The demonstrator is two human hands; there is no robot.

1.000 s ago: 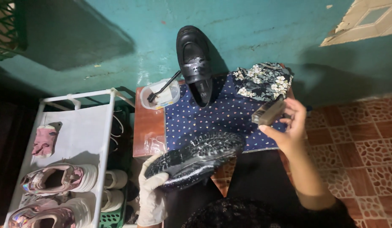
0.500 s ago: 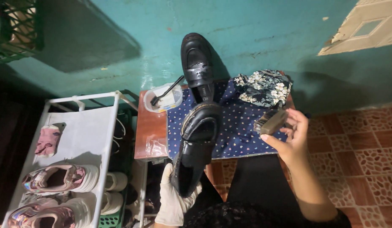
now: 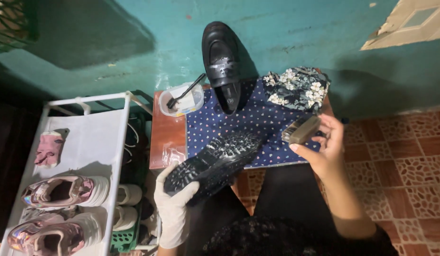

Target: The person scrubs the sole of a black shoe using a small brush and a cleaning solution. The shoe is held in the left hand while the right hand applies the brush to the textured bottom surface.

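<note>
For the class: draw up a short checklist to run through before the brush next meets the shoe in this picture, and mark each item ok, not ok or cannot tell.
1. Gloved left hand has a firm hold on the black shoe: ok, it grips one end.
2. Lugged sole turned up towards the camera: ok.
3. Bare right hand holds the brush: ok.
4. Brush touching the shoe: not ok, they are apart.
5. Shoe held over the dotted blue cloth: ok, partly.
6. Bristles loaded with polish: cannot tell.
</note>
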